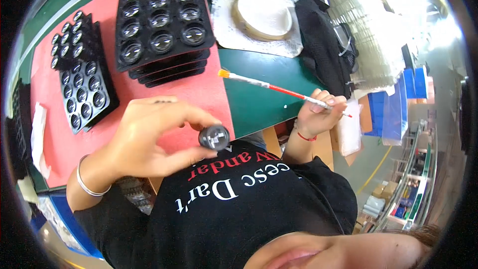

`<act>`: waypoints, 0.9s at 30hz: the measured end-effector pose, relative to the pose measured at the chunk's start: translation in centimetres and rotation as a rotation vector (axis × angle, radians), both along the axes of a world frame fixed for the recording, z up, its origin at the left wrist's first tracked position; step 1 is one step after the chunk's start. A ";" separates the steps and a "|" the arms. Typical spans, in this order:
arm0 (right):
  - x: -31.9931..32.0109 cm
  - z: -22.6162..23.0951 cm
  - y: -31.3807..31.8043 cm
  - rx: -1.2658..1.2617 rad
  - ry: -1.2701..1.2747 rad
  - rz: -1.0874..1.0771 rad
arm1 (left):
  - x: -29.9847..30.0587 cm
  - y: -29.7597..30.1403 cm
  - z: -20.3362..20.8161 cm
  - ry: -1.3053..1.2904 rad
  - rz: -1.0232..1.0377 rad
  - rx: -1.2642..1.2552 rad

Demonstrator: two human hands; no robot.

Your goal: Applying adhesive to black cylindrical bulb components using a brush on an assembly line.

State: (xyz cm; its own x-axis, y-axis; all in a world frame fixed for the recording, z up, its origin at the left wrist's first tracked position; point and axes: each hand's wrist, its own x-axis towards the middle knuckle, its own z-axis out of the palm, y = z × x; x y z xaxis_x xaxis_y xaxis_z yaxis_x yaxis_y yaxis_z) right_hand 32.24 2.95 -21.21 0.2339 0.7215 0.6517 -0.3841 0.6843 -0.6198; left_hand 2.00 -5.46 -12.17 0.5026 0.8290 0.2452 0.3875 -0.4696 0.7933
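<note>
My left hand pinches a small black lens barrel between thumb and forefinger, its glass face turned up, close in front of my chest. In my right hand is a thin paintbrush with a red and white handle. Its yellow bristles point left, over the green tabletop, apart from the lens barrel. Beyond my left hand stands a stack of black trays with round glass lenses in their pockets. A smaller black lens tray lies to its left, with another tray partly overlapping it.
A pink mat covers the left part of the green table. A round white dish rests on a white sheet at the back. Black cloth and piled clear trays are at right. A white strip lies far left.
</note>
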 end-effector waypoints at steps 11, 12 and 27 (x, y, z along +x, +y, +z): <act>-0.1 0.1 -0.3 -0.007 -0.017 0.027 | -10.0 -3.5 0.3 0.022 1.247 0.344; -0.2 0.1 -0.4 -0.009 -0.018 0.042 | -11.1 -3.6 -0.2 0.008 1.256 0.277; -0.1 0.0 -0.3 0.046 -0.075 -0.038 | -12.2 -1.5 -1.5 0.535 1.377 0.009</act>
State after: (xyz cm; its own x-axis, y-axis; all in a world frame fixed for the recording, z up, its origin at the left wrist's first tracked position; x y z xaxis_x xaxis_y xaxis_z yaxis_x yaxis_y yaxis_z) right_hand 32.11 2.67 -21.25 0.2096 0.6820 0.7006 -0.3111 0.7259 -0.6135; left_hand -10.21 -7.00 -13.68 -0.6313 0.7167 0.2963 0.7610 0.4990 0.4146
